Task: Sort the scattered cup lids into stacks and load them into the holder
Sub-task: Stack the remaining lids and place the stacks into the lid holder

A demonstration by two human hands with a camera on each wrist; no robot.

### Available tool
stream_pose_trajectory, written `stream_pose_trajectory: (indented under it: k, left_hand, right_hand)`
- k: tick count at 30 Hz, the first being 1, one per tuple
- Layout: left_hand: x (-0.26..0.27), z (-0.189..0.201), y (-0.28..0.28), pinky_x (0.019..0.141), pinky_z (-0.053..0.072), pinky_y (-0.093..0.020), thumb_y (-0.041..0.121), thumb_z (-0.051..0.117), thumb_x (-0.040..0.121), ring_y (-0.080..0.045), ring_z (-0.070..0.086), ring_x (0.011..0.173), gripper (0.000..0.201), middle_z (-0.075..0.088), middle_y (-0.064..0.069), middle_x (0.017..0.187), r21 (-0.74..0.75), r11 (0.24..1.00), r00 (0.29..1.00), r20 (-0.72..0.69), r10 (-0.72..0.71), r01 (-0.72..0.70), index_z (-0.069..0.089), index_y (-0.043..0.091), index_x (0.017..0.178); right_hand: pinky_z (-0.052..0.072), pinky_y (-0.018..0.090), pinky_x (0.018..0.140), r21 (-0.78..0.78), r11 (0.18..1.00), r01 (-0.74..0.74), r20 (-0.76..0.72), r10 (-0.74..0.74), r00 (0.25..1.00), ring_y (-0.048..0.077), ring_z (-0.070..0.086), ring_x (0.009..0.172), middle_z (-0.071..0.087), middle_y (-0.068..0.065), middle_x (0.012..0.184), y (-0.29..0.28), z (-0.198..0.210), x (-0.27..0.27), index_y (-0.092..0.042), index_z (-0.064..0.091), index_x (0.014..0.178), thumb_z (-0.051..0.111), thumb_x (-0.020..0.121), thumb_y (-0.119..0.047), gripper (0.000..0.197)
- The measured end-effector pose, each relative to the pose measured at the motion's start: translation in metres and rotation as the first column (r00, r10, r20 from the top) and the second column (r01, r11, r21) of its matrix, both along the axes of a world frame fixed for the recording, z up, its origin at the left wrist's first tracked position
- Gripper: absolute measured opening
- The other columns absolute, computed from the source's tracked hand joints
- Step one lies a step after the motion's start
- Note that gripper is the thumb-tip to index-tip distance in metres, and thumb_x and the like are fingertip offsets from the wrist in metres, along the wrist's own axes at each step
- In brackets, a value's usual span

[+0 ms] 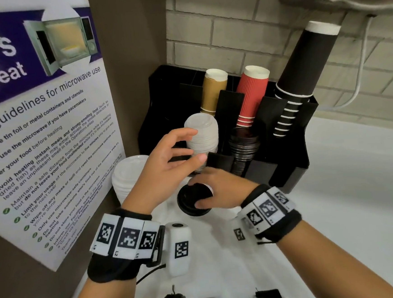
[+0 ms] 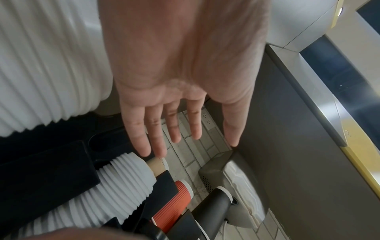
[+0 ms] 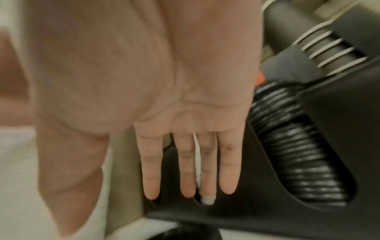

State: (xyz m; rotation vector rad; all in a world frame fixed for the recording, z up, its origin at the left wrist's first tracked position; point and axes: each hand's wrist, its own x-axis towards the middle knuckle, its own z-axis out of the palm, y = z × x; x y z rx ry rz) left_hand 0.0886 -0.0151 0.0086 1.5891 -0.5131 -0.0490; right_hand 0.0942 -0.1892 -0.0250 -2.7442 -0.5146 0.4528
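A white lid stack (image 1: 202,134) (image 2: 127,186) stands tilted in the front left slot of the black holder (image 1: 292,155). My left hand (image 1: 199,146) (image 2: 195,146) is beside it with fingers spread and straight, holding nothing. A second white lid stack (image 1: 129,175) (image 2: 41,81) stands on the counter by the wall. A black lid (image 1: 190,202) lies on the counter in front of the holder. My right hand (image 1: 198,193) (image 3: 127,211) lies over it, fingers straight, thumb across its near rim. A black lid stack (image 1: 245,149) (image 3: 298,146) fills the neighbouring slot.
Tan cups (image 1: 213,88), red cups (image 1: 253,92) and black cups (image 1: 302,70) stand tilted in the holder's back slots. A microwave notice (image 1: 43,128) covers the panel on the left. A brick wall is behind, with a white cable (image 1: 361,72) at the right. White counter stretches right.
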Motion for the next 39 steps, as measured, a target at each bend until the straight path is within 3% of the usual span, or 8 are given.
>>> stream_pose_trajectory:
  k: [4, 11, 16, 23, 27, 30, 34, 39]
  left_hand:
    - [-0.004, 0.002, 0.004, 0.085, 0.049, -0.017, 0.035, 0.068, 0.076, -0.007, 0.063, 0.105, 0.042, 0.058, 0.008, 0.123, 0.013, 1.000, 1.000, 0.007, 0.006, -0.006, 0.058, 0.034, 0.117]
    - [0.005, 0.017, 0.022, 0.090, 0.042, -0.011, 0.012, 0.056, 0.096, -0.004, 0.060, 0.103, 0.019, 0.064, 0.009, 0.110, 0.238, 0.958, 0.940, 0.332, 0.077, -0.162, 0.068, 0.019, 0.109]
    - [0.012, 0.015, 0.038, 0.101, 0.041, -0.042, 0.036, 0.063, 0.088, -0.020, 0.047, 0.121, 0.039, 0.054, 0.007, 0.131, 0.569, 0.746, 0.922, 0.353, 0.160, -0.347, 0.060, 0.028, 0.126]
    - [0.010, 0.001, 0.036, 0.117, 0.015, -0.046, 0.041, 0.047, 0.097, -0.022, 0.022, 0.140, 0.042, 0.036, 0.002, 0.150, 0.823, 0.519, 0.973, 0.178, 0.147, -0.229, 0.045, 0.034, 0.139]
    - [0.013, 0.000, 0.041, 0.111, 0.027, -0.042, 0.021, 0.034, 0.103, -0.025, 0.037, 0.132, 0.038, 0.050, -0.003, 0.140, 0.805, 0.562, 0.982, 0.156, 0.108, -0.190, 0.046, 0.025, 0.139]
    - [0.015, 0.001, 0.047, 0.101, 0.037, -0.034, 0.003, 0.035, 0.100, -0.025, 0.045, 0.123, 0.043, 0.054, -0.010, 0.133, 0.762, 0.621, 0.982, 0.159, 0.097, -0.185, 0.049, 0.018, 0.138]
    - [0.013, 0.000, 0.047, 0.109, 0.028, -0.042, 0.007, 0.036, 0.099, -0.022, 0.038, 0.128, 0.045, 0.051, 0.001, 0.137, 0.813, 0.553, 0.983, 0.161, 0.093, -0.185, 0.046, 0.030, 0.138]
    - [0.011, 0.001, 0.044, 0.110, 0.018, -0.042, 0.014, 0.035, 0.101, -0.016, 0.032, 0.131, 0.044, 0.048, 0.009, 0.139, 0.834, 0.513, 0.980, 0.166, 0.114, -0.201, 0.042, 0.038, 0.137]
  right_hand:
    - [0.047, 0.045, 0.095, -0.244, 0.970, -0.007, -0.093, -0.016, 0.996, 0.029, 0.041, 0.120, 0.041, 0.007, 0.130, 0.015, -0.020, 0.006, -0.039, 0.029, 0.144, 0.069, 0.079, -0.046, 0.077]
    - [0.046, 0.036, 0.087, -0.166, 0.986, -0.003, -0.065, -0.008, 0.998, 0.031, 0.043, 0.111, 0.037, 0.006, 0.111, 0.016, -0.013, 0.011, -0.037, 0.038, 0.137, 0.073, 0.078, -0.033, 0.068]
    - [0.047, 0.032, 0.094, 0.117, 0.993, 0.019, 0.077, -0.028, 0.997, 0.021, 0.051, 0.107, 0.049, 0.004, 0.116, -0.012, 0.037, 0.002, -0.035, 0.048, 0.128, 0.079, 0.068, -0.030, 0.068]
    - [0.041, 0.024, 0.082, 0.322, 0.909, 0.266, 0.366, -0.378, 0.850, 0.019, 0.053, 0.100, 0.055, 0.005, 0.112, -0.079, 0.091, 0.022, -0.038, 0.056, 0.117, 0.077, 0.072, -0.034, 0.050]
    - [0.041, 0.036, 0.104, 0.311, 0.860, 0.405, 0.283, -0.491, 0.824, 0.022, 0.052, 0.118, 0.058, 0.008, 0.124, -0.102, 0.083, 0.045, -0.035, 0.063, 0.116, 0.075, 0.075, -0.035, 0.042]
    - [0.038, 0.026, 0.100, 0.261, 0.860, 0.439, 0.237, -0.498, 0.834, 0.018, 0.053, 0.118, 0.062, 0.000, 0.123, -0.104, 0.074, 0.054, -0.032, 0.067, 0.113, 0.072, 0.077, -0.033, 0.036]
    - [0.034, 0.021, 0.100, 0.235, 0.858, 0.457, 0.238, -0.506, 0.829, 0.016, 0.052, 0.119, 0.063, -0.004, 0.122, -0.099, 0.066, 0.060, -0.028, 0.070, 0.112, 0.071, 0.079, -0.034, 0.033]
    - [0.028, 0.041, 0.114, 0.156, 0.875, 0.459, 0.281, -0.484, 0.828, 0.022, 0.048, 0.125, 0.063, -0.001, 0.124, -0.092, 0.063, 0.062, -0.028, 0.069, 0.112, 0.066, 0.082, -0.039, 0.032]
